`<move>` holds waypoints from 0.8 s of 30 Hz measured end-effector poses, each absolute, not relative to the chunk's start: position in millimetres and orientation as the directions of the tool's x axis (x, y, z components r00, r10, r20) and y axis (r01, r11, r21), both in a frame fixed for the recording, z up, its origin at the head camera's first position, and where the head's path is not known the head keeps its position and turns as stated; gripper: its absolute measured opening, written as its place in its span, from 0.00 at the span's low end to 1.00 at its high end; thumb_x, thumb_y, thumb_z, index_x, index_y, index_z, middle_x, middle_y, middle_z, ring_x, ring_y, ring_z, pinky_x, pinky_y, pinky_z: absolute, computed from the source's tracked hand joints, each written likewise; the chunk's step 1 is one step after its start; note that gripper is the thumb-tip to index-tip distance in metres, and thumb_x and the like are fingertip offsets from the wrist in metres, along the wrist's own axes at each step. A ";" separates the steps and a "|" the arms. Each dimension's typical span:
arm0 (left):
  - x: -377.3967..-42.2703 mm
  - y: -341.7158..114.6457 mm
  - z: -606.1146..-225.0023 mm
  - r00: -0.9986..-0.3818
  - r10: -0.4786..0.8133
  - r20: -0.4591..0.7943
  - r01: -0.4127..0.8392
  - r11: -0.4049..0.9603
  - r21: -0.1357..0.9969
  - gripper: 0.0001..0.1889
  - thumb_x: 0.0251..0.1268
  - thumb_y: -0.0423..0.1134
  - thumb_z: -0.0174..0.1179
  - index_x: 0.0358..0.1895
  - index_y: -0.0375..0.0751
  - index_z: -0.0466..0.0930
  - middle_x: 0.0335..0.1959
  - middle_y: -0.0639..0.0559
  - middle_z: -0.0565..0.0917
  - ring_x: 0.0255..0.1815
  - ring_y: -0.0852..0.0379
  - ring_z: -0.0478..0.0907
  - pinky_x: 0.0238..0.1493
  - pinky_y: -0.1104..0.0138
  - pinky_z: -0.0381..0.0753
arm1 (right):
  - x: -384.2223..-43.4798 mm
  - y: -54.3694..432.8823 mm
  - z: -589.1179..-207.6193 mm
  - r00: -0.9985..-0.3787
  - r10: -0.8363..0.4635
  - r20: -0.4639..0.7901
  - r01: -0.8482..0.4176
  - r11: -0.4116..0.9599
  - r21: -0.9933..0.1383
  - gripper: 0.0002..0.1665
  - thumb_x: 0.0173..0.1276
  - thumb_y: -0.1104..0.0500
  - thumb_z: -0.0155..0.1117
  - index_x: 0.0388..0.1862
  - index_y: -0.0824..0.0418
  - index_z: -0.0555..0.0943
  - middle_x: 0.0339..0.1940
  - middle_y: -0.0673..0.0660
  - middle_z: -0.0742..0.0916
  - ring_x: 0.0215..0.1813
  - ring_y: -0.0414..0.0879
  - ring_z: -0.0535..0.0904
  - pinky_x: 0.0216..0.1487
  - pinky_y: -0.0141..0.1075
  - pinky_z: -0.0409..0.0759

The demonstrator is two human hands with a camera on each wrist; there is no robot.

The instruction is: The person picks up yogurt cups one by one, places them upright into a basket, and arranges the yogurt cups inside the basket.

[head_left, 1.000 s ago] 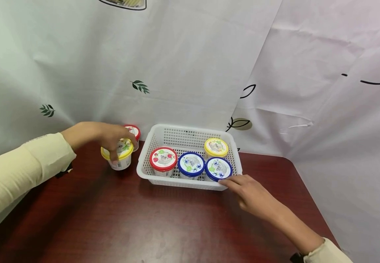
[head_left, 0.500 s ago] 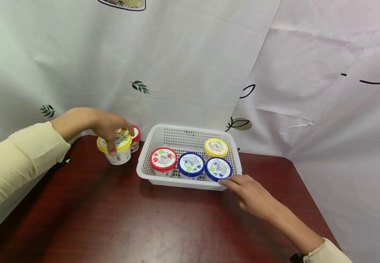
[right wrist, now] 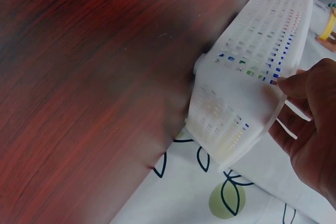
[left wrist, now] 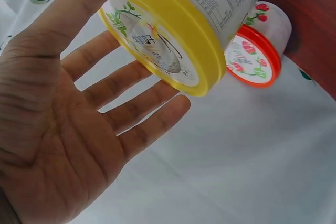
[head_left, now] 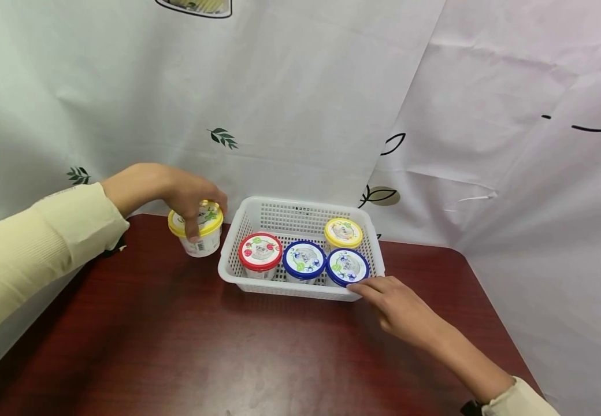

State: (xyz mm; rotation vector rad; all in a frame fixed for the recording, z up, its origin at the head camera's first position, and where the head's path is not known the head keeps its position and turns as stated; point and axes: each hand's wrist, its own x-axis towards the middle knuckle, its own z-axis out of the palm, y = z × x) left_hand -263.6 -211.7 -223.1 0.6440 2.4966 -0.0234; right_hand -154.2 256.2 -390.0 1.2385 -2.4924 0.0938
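Note:
My left hand (head_left: 188, 193) grips a round plastic tub with a yellow lid (head_left: 201, 247) from above, thumb on the near side. The tub is tilted slightly, left of the white basket (head_left: 290, 290). In the left wrist view a red-lidded tub (left wrist: 257, 51) stands just beyond it; the head view hides that one. My right hand (head_left: 404, 309) holds the basket's front right corner, thumb outside and fingers over the rim. Inside the basket are a red-lidded tub (head_left: 260, 252), two blue-lidded tubs (head_left: 304, 261) and, behind them, a yellow-lidded tub (head_left: 343, 233).
The basket stands on a dark red wooden table (head_left: 279, 358), close to its back edge. A pale printed cloth (head_left: 300, 104) hangs right behind the table and along its right side.
My left hand has carried the yellow-lidded tub up and back, first slightly left, then right toward the basket, now covering the red-lidded tub behind. My right hand stays at the basket.

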 end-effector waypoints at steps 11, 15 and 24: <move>-263.5 -183.8 -201.8 -0.737 0.457 -0.499 0.508 0.860 0.038 0.48 0.53 0.47 0.90 0.79 0.46 0.78 0.71 0.41 0.82 0.67 0.39 0.79 0.67 0.40 0.87 | -153.4 255.3 -391.5 -0.561 -0.755 0.341 -0.781 0.618 0.084 0.32 0.63 0.75 0.77 0.65 0.55 0.90 0.57 0.51 0.94 0.58 0.49 0.91 0.61 0.51 0.89; -264.4 -172.5 -198.4 -0.745 0.453 -0.491 0.511 0.859 0.017 0.48 0.54 0.49 0.90 0.79 0.47 0.77 0.76 0.41 0.80 0.71 0.38 0.77 0.74 0.37 0.82 | -153.4 255.4 -391.2 -0.562 -0.753 0.342 -0.780 0.620 0.084 0.31 0.64 0.74 0.77 0.65 0.55 0.90 0.57 0.51 0.94 0.58 0.48 0.91 0.61 0.50 0.88; -268.5 -139.5 -193.1 -0.746 0.449 -0.492 0.515 0.857 0.001 0.48 0.57 0.50 0.89 0.81 0.50 0.76 0.79 0.42 0.79 0.77 0.39 0.76 0.77 0.39 0.80 | -154.4 255.5 -391.4 -0.563 -0.754 0.338 -0.780 0.620 0.084 0.30 0.66 0.73 0.76 0.65 0.55 0.90 0.57 0.51 0.94 0.58 0.48 0.91 0.61 0.51 0.88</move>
